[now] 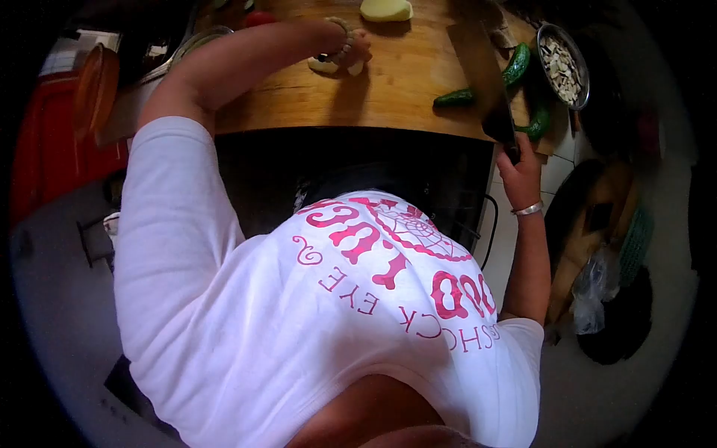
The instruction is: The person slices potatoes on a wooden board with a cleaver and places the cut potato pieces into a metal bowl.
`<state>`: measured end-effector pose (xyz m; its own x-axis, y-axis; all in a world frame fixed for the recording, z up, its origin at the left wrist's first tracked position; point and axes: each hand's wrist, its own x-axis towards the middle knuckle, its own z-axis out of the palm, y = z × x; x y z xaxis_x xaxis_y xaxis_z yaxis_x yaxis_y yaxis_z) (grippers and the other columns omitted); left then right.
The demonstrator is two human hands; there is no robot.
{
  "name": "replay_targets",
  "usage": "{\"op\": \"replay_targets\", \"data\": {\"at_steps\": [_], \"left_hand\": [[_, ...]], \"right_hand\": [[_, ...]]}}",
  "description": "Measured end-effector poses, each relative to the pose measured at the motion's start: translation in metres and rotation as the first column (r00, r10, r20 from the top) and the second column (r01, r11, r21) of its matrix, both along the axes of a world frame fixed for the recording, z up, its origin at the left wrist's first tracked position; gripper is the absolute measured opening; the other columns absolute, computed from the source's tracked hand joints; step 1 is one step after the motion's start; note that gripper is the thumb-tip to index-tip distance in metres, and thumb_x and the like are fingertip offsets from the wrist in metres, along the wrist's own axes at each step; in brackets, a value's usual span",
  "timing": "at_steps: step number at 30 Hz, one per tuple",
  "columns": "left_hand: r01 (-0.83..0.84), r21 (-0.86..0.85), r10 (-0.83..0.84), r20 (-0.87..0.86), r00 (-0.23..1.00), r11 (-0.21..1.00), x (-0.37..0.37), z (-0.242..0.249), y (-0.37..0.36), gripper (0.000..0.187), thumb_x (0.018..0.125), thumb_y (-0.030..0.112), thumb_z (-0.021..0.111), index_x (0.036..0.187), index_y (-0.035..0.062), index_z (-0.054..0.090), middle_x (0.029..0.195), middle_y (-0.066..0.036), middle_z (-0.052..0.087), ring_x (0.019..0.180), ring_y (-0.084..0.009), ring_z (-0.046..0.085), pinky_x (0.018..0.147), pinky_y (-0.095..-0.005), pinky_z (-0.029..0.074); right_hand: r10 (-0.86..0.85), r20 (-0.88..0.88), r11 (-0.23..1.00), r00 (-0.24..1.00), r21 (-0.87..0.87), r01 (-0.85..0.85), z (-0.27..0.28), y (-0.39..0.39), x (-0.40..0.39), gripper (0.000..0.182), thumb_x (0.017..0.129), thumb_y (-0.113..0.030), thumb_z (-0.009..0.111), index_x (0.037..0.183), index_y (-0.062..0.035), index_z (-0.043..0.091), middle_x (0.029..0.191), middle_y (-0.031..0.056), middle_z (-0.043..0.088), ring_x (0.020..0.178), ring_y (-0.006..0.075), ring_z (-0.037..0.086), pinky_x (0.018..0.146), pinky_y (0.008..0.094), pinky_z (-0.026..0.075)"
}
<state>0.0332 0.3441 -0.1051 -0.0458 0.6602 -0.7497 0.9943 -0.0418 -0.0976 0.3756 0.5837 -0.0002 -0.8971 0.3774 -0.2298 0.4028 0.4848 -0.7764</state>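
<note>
My right hand (520, 170) is closed around the handle of a cleaver (478, 71). Its broad blade points up and away over the right part of a wooden board (284, 97). Green peppers (517, 66) lie beside and partly behind the blade. My left hand (357, 49), with a beaded bracelet at the wrist, is curled low over the board. Pale vegetable pieces (323, 66) lie under and beside it; its fingers are partly hidden, so what they hold cannot be made out. Beyond it rests a pale yellow, peeled piece that looks like potato (386, 10).
A metal bowl (562, 66) of chopped pale pieces stands right of the peppers. Something red (259, 18) and a glass bowl's rim (205, 37) are behind my left forearm. A clear plastic bag (595, 287) is low at the right. The board's front edge faces my body.
</note>
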Motion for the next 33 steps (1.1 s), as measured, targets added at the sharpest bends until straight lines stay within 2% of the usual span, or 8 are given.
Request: {"op": "replay_targets", "data": {"at_steps": [3, 7, 10, 11, 13, 17, 26, 33], "left_hand": [[-0.056, 0.028, 0.058, -0.075, 0.995, 0.998, 0.021, 0.008, -0.001, 0.059, 0.079, 0.026, 0.073, 0.132, 0.024, 0.049, 0.134, -0.006, 0.046, 0.126, -0.03, 0.04, 0.101, -0.0518, 0.036], [-0.283, 0.344, 0.327, -0.078, 0.942, 0.895, 0.059, 0.011, -0.025, 0.048, 0.085, 0.038, 0.062, 0.128, 0.0181, 0.053, 0.133, -0.008, 0.047, 0.128, -0.0255, 0.038, 0.104, -0.0513, 0.031], [-0.493, 0.729, 0.613, 0.128, 0.78, 0.475, 0.087, 0.0, -0.048, 0.068, 0.083, 0.045, 0.067, 0.138, 0.0161, 0.04, 0.143, -0.017, 0.035, 0.136, -0.0364, 0.027, 0.109, -0.0523, 0.025], [-0.495, 0.73, 0.616, 0.129, 0.777, 0.472, 0.095, -0.002, -0.05, 0.068, 0.083, 0.045, 0.067, 0.138, 0.0161, 0.04, 0.143, -0.017, 0.035, 0.136, -0.0364, 0.027, 0.109, -0.0523, 0.025], [-0.599, 0.791, 0.869, 0.203, 0.452, 0.127, 0.11, -0.006, -0.051, 0.074, 0.083, 0.051, 0.064, 0.141, 0.0142, 0.037, 0.145, -0.021, 0.029, 0.137, -0.0395, 0.023, 0.11, -0.0527, 0.022], [-0.627, 0.745, 0.848, 0.468, 0.248, -0.228, 0.121, -0.022, -0.056, 0.075, 0.084, 0.045, 0.066, 0.142, 0.0096, 0.033, 0.146, -0.022, 0.027, 0.136, -0.0412, 0.022, 0.11, -0.0528, 0.022], [-0.643, 0.75, 0.701, 0.542, 0.463, -0.156, 0.104, -0.034, -0.069, 0.068, 0.081, 0.013, 0.07, 0.139, 0.0133, 0.036, 0.142, -0.019, 0.035, 0.131, -0.0383, 0.033, 0.107, -0.0482, 0.033], [-0.761, 0.637, 0.595, 0.662, 0.455, -0.127, 0.077, -0.02, -0.096, 0.061, 0.077, 0.015, 0.073, 0.133, 0.0155, 0.047, 0.137, -0.015, 0.042, 0.128, -0.035, 0.039, 0.103, -0.0449, 0.04]], "right_hand": [[0.079, -0.013, 0.994, 0.997, 0.075, -0.078, -0.006, -0.002, -0.01, 0.029, 0.083, -0.012, 0.061, 0.11, -0.0026, 0.055, 0.087, 0.0146, 0.066, 0.072, 0.0232, 0.063, 0.066, 0.0348, 0.049], [0.135, 0.016, 0.986, 0.991, 0.099, -0.136, -0.013, -0.004, -0.029, 0.031, 0.081, -0.012, 0.061, 0.11, -0.0017, 0.055, 0.088, 0.0163, 0.066, 0.075, 0.0266, 0.065, 0.067, 0.0366, 0.05], [0.174, 0.076, 0.977, 0.982, 0.113, -0.182, -0.014, -0.009, -0.049, 0.035, 0.081, -0.013, 0.062, 0.114, -0.0015, 0.054, 0.091, 0.0184, 0.066, 0.076, 0.0299, 0.066, 0.068, 0.0377, 0.051], [0.212, 0.038, 0.971, 0.977, 0.108, -0.215, -0.017, -0.011, -0.056, 0.037, 0.081, -0.014, 0.062, 0.115, -0.0016, 0.053, 0.092, 0.0196, 0.066, 0.078, 0.0311, 0.065, 0.07, 0.038, 0.05], [0.267, 0.013, 0.958, 0.964, 0.11, -0.267, -0.021, -0.015, -0.07, 0.039, 0.082, -0.015, 0.062, 0.116, -0.0017, 0.052, 0.093, 0.0207, 0.065, 0.079, 0.0324, 0.065, 0.071, 0.0384, 0.05], [0.336, 0.109, 0.932, 0.936, 0.102, -0.347, -0.041, -0.02, -0.112, 0.039, 0.083, -0.017, 0.062, 0.116, -0.0021, 0.05, 0.096, 0.0226, 0.064, 0.086, 0.0353, 0.064, 0.075, 0.0403, 0.049], [0.486, 0.141, 0.846, 0.862, 0.173, -0.505, -0.055, -0.038, -0.159, 0.034, 0.082, -0.017, 0.063, 0.111, -0.0041, 0.05, 0.09, 0.0233, 0.064, 0.083, 0.04, 0.063, 0.073, 0.0451, 0.049], [0.539, 0.163, 0.819, 0.827, 0.13, -0.559, -0.056, -0.049, -0.159, 0.035, 0.083, -0.017, 0.062, 0.113, -0.004, 0.047, 0.098, 0.0264, 0.062, 0.085, 0.0412, 0.062, 0.075, 0.0461, 0.048]]}}
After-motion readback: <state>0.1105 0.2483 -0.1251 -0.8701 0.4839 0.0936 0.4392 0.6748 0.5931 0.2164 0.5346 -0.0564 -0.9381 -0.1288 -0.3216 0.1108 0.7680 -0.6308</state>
